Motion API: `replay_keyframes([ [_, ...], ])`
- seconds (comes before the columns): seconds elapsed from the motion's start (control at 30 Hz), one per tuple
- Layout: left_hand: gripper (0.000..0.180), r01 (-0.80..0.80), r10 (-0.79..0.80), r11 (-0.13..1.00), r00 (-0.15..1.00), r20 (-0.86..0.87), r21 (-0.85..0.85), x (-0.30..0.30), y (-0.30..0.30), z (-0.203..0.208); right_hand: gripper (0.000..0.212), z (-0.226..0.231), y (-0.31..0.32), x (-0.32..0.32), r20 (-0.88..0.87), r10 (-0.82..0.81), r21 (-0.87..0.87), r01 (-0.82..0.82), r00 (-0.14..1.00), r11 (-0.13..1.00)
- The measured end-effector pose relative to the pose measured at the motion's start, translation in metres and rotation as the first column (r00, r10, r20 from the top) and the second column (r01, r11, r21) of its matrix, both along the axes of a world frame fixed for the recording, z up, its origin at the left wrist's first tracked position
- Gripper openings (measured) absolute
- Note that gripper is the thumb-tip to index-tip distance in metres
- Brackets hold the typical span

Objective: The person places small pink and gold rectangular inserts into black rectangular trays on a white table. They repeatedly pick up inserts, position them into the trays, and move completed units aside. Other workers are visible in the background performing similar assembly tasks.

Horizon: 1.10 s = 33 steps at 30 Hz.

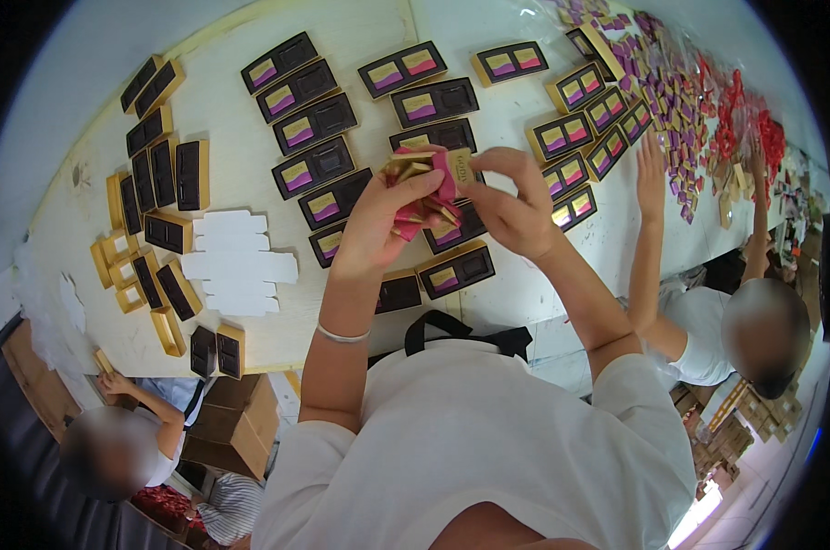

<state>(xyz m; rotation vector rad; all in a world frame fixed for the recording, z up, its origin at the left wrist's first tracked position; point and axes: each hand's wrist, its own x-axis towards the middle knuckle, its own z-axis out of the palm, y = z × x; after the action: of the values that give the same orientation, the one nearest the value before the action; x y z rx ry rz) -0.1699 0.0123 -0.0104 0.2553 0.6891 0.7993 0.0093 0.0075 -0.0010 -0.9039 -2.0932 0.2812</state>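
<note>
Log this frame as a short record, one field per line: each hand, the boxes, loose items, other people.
Left hand: holding a bunch of pink-and-gold packets
Right hand: pinching a gold-faced packet
Middle boxes: mostly one purple-and-gold packet each
Boxes right of centre: mostly two packets each
Loose items: packet heap, upper right; flat white card, left
Co-workers: one's hand right; another's hand lower left

Above the table (pixel 511 115), the left hand (pixel 371 213) curls in a grasp, thumb (pixel 413 191) uppermost, and the right hand (pixel 527 222) pinches with bent fingers (pixel 514 167); both forearms (pixel 346 307) reach in over the table's near edge.
</note>
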Motion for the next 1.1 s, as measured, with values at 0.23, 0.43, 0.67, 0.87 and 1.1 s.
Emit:
replay_keyframes([
  [0.23, 0.026, -0.009, 0.003, 0.994, 0.999, -0.051, -0.111, 0.010, 0.003, -0.026, 0.027, -0.009, 0.003, 0.010, 0.112, -0.063, -0.054, 0.069, 0.992, 0.996],
  [0.43, 0.024, -0.085, 0.054, 0.982, 0.982, -0.182, -0.166, 0.007, 0.003, -0.042, 0.025, -0.060, 0.056, 0.031, -0.276, -0.306, -0.528, 0.122, 0.911, 0.840],
  [0.67, 0.025, -0.142, 0.113, 0.978, 0.977, -0.184, -0.154, -0.004, 0.000, -0.048, 0.019, -0.092, 0.099, 0.059, 0.326, 0.143, -0.240, -0.065, 0.934, 0.969],
  [0.87, 0.023, -0.141, 0.108, 0.972, 0.978, -0.177, -0.189, -0.008, -0.005, -0.054, 0.023, -0.098, 0.088, 0.048, 0.259, 0.004, -0.308, 0.079, 0.966, 0.948],
  [1.1, 0.022, -0.116, 0.087, 0.973, 0.985, -0.150, -0.199, -0.007, -0.006, -0.056, 0.014, -0.103, 0.109, 0.051, 0.348, 0.126, -0.117, -0.090, 0.929, 0.989],
])
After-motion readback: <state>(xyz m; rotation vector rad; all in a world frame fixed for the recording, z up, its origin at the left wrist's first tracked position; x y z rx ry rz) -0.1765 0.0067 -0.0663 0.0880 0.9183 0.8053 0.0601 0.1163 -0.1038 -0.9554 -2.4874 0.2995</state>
